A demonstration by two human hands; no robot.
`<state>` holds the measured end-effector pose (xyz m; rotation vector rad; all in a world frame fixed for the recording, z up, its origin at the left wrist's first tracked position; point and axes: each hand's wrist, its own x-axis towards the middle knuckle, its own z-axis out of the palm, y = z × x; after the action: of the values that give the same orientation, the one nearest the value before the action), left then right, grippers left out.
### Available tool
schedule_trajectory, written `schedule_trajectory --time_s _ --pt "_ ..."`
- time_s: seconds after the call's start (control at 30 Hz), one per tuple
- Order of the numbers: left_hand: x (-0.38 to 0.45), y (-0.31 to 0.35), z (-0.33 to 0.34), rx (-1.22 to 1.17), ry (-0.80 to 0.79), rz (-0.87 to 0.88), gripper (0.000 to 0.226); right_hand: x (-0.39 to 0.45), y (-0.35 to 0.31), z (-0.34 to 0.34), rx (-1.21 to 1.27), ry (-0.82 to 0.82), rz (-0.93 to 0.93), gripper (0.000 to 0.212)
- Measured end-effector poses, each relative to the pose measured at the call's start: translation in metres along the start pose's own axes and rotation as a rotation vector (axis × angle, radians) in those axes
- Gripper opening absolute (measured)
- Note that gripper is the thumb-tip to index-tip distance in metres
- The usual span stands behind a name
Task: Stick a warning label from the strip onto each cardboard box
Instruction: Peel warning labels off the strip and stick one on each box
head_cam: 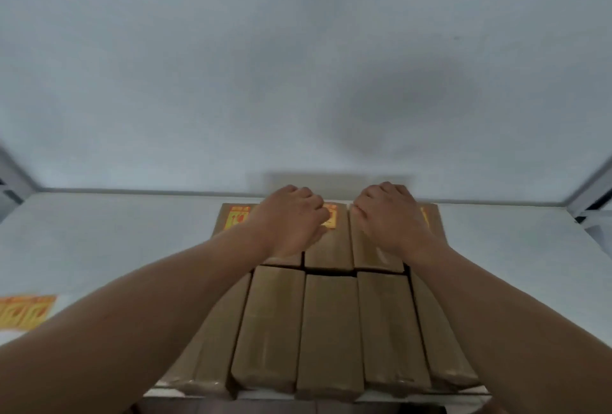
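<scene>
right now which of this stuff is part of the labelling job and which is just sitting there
Part of the job:
- cardboard boxes in two rows
- label strip on the table at the left
- labels already stuck on far boxes
- left hand and right hand, on the far row

Just there:
- white table
- wall

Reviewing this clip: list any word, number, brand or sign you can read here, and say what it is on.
No text is readable.
Far-left box label: red marks on orange, blurred.
Middle box label: partly under the left hand, blurred.
Far-right box label: only a sliver beside the right hand.
Label strip: red symbols, blurred.
</scene>
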<state>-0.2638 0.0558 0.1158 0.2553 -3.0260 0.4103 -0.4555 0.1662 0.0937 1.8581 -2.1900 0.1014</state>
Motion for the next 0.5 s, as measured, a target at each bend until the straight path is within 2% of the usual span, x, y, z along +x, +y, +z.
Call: schedule_trajectory --time_s 0.3,0.5 --pt "-0.197 -0.106 -0.007 0.115 0.000 -0.292 0.036 0.073 -0.195 -0.030 0.047 0.026 -0.297 0.031" --pt "-0.323 -0.153 0.014 0.113 -0.140 -0.558 0.049 0.102 -0.332 -0.023 0.140 0.002 -0.462 0.033"
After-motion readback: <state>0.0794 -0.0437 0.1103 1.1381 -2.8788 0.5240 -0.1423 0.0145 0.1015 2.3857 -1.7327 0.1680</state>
